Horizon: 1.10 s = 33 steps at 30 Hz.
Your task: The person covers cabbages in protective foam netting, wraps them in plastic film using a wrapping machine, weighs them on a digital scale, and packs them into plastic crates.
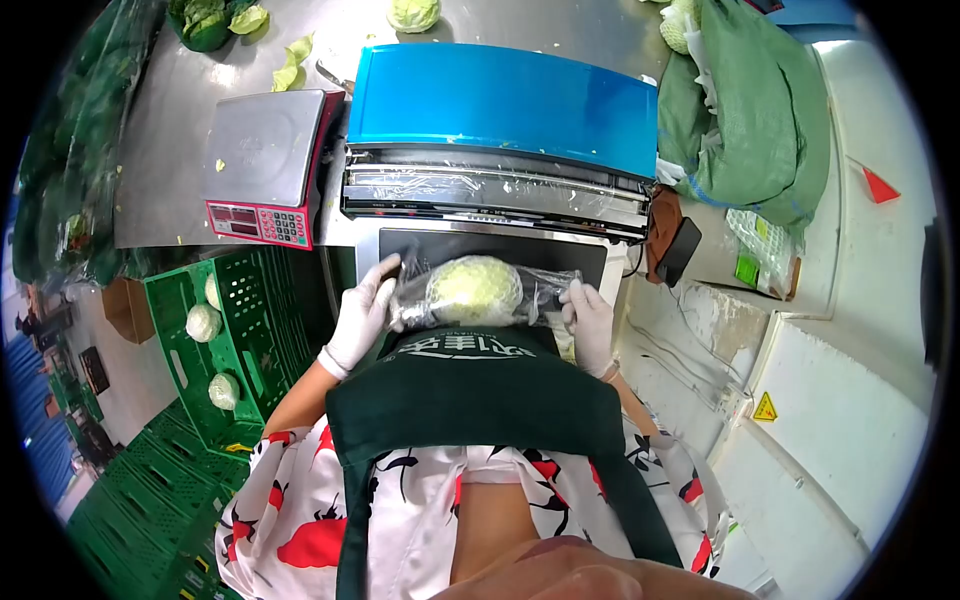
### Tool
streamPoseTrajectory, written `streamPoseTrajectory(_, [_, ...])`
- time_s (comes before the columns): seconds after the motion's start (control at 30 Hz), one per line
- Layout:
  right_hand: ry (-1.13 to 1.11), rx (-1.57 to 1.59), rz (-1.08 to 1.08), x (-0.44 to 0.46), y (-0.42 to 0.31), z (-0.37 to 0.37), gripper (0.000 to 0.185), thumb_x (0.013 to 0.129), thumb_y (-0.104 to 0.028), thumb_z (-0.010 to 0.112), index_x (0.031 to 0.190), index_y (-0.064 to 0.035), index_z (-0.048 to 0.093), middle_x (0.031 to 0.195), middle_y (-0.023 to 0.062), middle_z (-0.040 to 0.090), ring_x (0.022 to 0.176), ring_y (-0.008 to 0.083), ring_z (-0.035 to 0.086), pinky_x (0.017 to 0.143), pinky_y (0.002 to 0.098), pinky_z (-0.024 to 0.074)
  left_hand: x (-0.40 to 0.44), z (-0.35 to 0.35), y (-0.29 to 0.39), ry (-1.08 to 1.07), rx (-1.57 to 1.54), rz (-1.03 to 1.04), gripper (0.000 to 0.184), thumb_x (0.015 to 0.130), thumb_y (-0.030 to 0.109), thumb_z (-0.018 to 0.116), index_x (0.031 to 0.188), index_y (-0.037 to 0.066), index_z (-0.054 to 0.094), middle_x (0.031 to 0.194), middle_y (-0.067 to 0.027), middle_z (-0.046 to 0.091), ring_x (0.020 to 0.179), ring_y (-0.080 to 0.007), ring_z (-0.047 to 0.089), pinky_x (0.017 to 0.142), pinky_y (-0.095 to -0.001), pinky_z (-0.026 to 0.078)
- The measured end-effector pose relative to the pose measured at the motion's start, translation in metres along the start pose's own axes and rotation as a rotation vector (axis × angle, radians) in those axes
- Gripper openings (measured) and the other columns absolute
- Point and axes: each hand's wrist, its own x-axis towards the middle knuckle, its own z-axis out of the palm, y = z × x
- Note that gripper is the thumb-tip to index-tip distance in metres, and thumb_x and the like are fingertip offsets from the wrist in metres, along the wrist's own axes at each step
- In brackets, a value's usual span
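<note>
A pale green cabbage lies in clear plastic film close in front of my apron. My gloved left hand pinches the film at its left end. At the right end, my gloved right hand has its fingers closed on the film too. The film stretches between both hands and over the cabbage. Beneath is the dark plate of a wrapping machine, whose blue cover and film rollers rise just beyond.
A red-edged scale stands left of the machine on the metal table. Below it, a green crate holds several wrapped cabbages. Loose cabbages and leaves lie at the back. A green sack and a phone-like dark object are at right.
</note>
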Motion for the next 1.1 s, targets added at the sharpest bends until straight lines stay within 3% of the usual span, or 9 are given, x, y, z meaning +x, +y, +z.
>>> streamPoseTrajectory(0.23, [-0.561, -0.743, 0.122, 0.025, 0.118, 0.029, 0.03, 0.097, -0.033, 0.056, 0.104, -0.0088, 0.071, 0.086, 0.0089, 0.068, 0.079, 0.0162, 0.065, 0.072, 0.0316, 0.0526, 0.024, 0.062, -0.127, -0.434, 0.13, -0.153, 0.027, 0.092, 0.026, 0.061, 0.099, 0.002, 0.07, 0.079, -0.021, 0.067, 0.07, -0.0317, 0.068, 0.069, -0.038, 0.053])
streamPoseTrajectory(0.37, [-1.104, 0.356, -0.001, 0.074, 0.182, 0.094, 0.041, 0.097, -0.022, 0.056, 0.136, -0.0083, 0.055, 0.13, 0.0105, 0.062, 0.113, 0.0247, 0.063, 0.098, 0.0325, 0.0504, 0.027, 0.061, -0.078, -0.353, 0.644, 0.516, 0.023, 0.081, 0.022, 0.072, 0.095, 0.005, 0.069, 0.087, -0.0134, 0.071, 0.067, -0.0338, 0.067, 0.061, -0.0411, 0.054])
streamPoseTrajectory(0.43, [-0.956, -0.561, -1.004, 0.035, 0.057, 0.103, 0.04, 0.099, -0.015, 0.054, 0.137, -0.0054, 0.053, 0.135, 0.0097, 0.059, 0.114, 0.0228, 0.062, 0.102, 0.034, 0.0486, 0.033, 0.045, -0.05, -0.232, 0.592, 0.806, 0.024, 0.087, 0.014, 0.064, 0.109, 0.006, 0.067, 0.092, -0.0145, 0.07, 0.065, -0.0275, 0.068, 0.06, -0.0364, 0.055])
streamPoseTrajectory(0.5, [-1.127, 0.593, 0.413, 0.034, 0.072, 0.097, 0.036, 0.1, -0.01, 0.052, 0.135, 0.0003, 0.053, 0.132, 0.0078, 0.06, 0.116, 0.0171, 0.06, 0.101, 0.0316, 0.049, 0.033, 0.04, 0.01, 0.007, 0.196, 0.742, 0.028, 0.092, 0.007, 0.06, 0.12, 0.005, 0.064, 0.078, -0.0075, 0.068, 0.056, -0.0158, 0.062, 0.053, -0.0279, 0.05])
streamPoseTrajectory(0.57, [-1.334, 0.792, 0.528, 0.03, 0.012, 0.112, 0.036, 0.1, -0.008, 0.051, 0.134, 0.0005, 0.052, 0.13, 0.0075, 0.06, 0.117, 0.0158, 0.059, 0.1, 0.0309, 0.049, 0.04, 0.036, 0.045, -0.076, -0.637, 0.239, 0.038, 0.095, 0.003, 0.058, 0.133, 0.002, 0.055, 0.062, 0.0088, 0.048, 0.053, 0.0018, 0.04, 0.05, -0.017, 0.035])
streamPoseTrajectory(0.67, [-1.224, 0.451, 0.242, 0.022, -0.023, 0.121, 0.032, 0.098, -0.007, 0.052, 0.129, 0.0006, 0.056, 0.126, 0.0083, 0.063, 0.116, 0.0159, 0.059, 0.1, 0.0304, 0.0478, 0.044, 0.052, 0.074, -0.009, -0.609, 0.378, 0.055, 0.091, -0.002, 0.062, 0.143, 0.001, 0.045, 0.082, 0.0051, 0.056, 0.063, 0.0005, 0.042, 0.059, -0.0159, 0.038])
streamPoseTrajectory(0.73, [-1.049, 0.03, -0.155, 0.006, -0.04, 0.123, 0.031, 0.097, -0.008, 0.051, 0.126, 0.0018, 0.058, 0.123, 0.0095, 0.064, 0.114, 0.0174, 0.06, 0.101, 0.0321, 0.047, 0.044, 0.042, 0.069, -0.011, -0.199, 0.631, 0.059, 0.097, 0.015, 0.057, 0.15, 0.001, 0.034, 0.131, -0.0074, 0.052, 0.112, -0.0138, 0.052, 0.097, -0.0289, 0.041])
streamPoseTrajectory(0.87, [-0.613, 0.325, 0.094, -0.017, -0.056, 0.112, 0.031, 0.098, -0.012, 0.048, 0.121, 0.0022, 0.062, 0.12, 0.0094, 0.065, 0.113, 0.0181, 0.06, 0.1, 0.0328, 0.0463, 0.019, 0.006, 0.06, -0.87, -0.806, 0.195, 0.072, 0.097, 0.044, 0.052, 0.146, -0.006, 0.036, 0.149, -0.0159, 0.044, 0.138, -0.0245, 0.043, 0.115, -0.0375, 0.031])
streamPoseTrajectory(1.1, [-0.221, 0.105, -0.444, 0.079, -0.151, 0.044, 0.023, 0.099, -0.015, 0.052, 0.111, -0.003, 0.068, 0.11, 0.0048, 0.066, 0.102, 0.0133, 0.062, 0.09, 0.0282, 0.0498, -0.005, -0.076, -0.081, 0.091, -1.074, 0.033, 0.062, 0.098, 0.051, 0.05, 0.138, 0.004, 0.047, 0.134, -0.015, 0.057, 0.119, -0.0283, 0.061, 0.101, -0.0474, 0.051])
